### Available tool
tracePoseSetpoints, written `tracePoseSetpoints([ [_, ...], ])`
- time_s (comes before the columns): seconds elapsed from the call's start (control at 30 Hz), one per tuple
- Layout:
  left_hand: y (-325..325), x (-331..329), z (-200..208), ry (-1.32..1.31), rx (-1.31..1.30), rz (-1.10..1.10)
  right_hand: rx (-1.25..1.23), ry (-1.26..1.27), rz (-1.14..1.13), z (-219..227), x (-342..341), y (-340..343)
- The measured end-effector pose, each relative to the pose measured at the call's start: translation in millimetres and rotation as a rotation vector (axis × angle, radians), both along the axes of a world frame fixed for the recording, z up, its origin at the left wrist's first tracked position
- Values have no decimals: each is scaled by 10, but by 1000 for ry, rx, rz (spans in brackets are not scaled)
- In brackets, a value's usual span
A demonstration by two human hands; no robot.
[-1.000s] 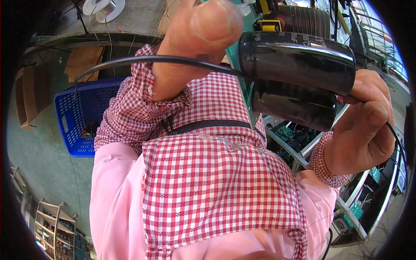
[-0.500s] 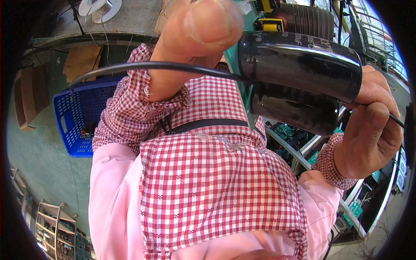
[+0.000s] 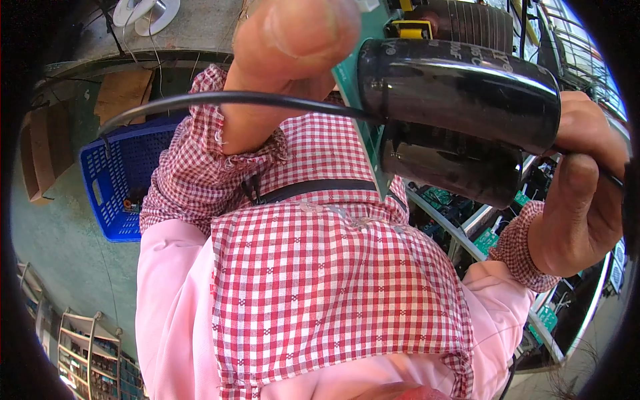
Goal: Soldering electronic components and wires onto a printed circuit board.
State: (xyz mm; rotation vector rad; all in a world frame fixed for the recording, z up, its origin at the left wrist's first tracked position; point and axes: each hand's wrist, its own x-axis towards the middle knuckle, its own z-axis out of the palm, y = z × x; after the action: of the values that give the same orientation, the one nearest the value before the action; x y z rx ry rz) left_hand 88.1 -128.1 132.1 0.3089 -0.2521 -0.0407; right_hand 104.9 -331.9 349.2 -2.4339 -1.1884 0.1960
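Note:
Close up at the top centre, my left hand (image 3: 287, 47) has its thumb against the edge of a green circuit board (image 3: 348, 77), held on its side. Two big black cylindrical capacitors, an upper one (image 3: 460, 93) and a lower one (image 3: 453, 163), stick out of the board to the right. Behind them show a dark ribbed part (image 3: 463, 25) and a yellow component (image 3: 410, 32). A black cable (image 3: 267, 100) arches from the left to the board. At the right, my right hand (image 3: 580, 193) pinches a thin black cable (image 3: 612, 177) beside the upper capacitor's end; whether both are one cable is hidden.
A blue plastic crate (image 3: 100, 200) stands on the floor at left, near cardboard pieces (image 3: 123, 93). Wire spools (image 3: 159, 17) lie on a bench at upper left. A metal rack (image 3: 460, 233) with green boards is at right; another shelf rack (image 3: 87, 347) is lower left.
The board and its capacitors have shifted slightly left and up with my left hand. My right hand has moved a little to the right, still pinching the cable.

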Motion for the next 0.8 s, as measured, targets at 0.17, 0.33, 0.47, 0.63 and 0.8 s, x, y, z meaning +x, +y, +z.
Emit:
tracePoseSetpoints([
  [0.17, 0, -10, 14, 0, 6, -3, -19, -11, 78, 52, 32, 17],
  [0.33, -11, -13, 23, 2, 11, -2, -15, -67, -34, -53, -33, 30],
  [0.47, -19, -17, 64, 0, 25, -2, -37, -66, -150, -115, -61, -36],
  [0.63, -31, 54, 242, 1, 85, 25, 106, -41, -340, -181, 21, -45],
  [0.8, -125, 214, 564, 91, 379, 107, 357, 146, -343, -367, 104, 124],
])
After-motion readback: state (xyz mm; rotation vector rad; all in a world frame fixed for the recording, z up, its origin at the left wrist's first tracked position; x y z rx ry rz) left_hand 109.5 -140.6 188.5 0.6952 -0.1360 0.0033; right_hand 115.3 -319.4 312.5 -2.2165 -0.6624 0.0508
